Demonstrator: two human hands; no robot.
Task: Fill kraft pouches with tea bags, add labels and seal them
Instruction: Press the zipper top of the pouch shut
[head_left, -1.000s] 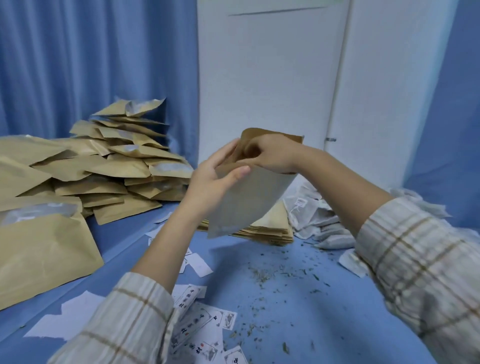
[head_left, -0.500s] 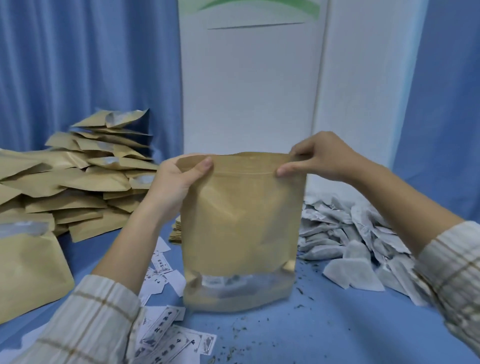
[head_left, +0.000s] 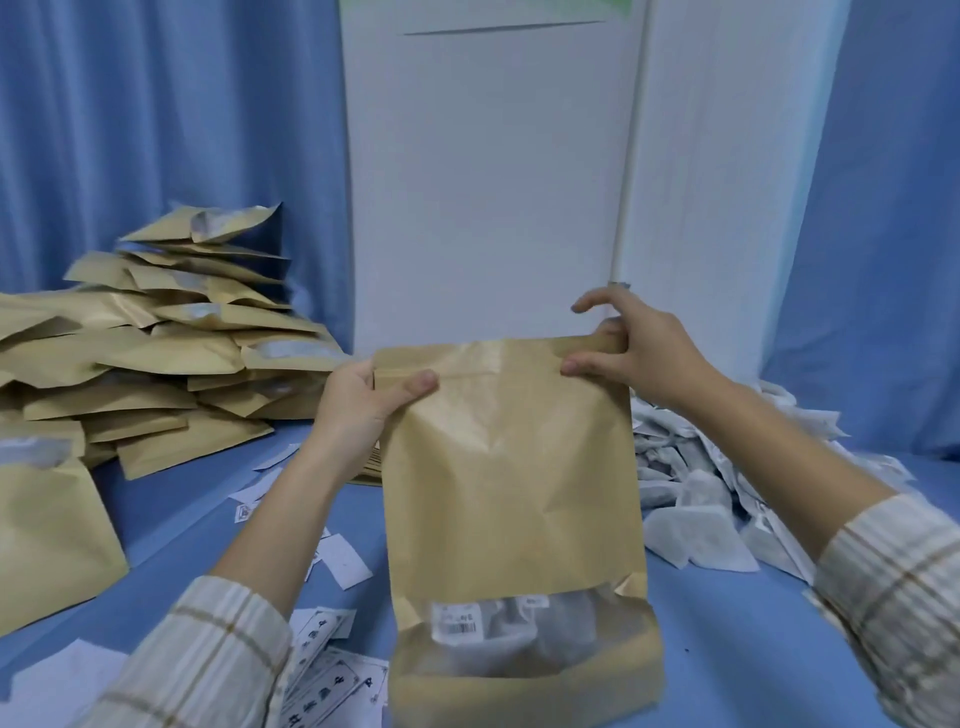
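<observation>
upright, one pouch (head_left: 511, 478), two hands pinching

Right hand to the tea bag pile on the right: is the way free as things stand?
Probably yes, once it lets go. The right hand pinches the kraft pouch top corner; the tea bag pile lies just below it on the table, with nothing between them.

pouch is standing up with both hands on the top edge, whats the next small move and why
Probably slide the pinching fingers along the zip strip to press it shut. The kraft pouch stands upright on the blue table, tea bags already showing through its window, and the left hand and right hand each pinch a top corner at the seal line.
</observation>
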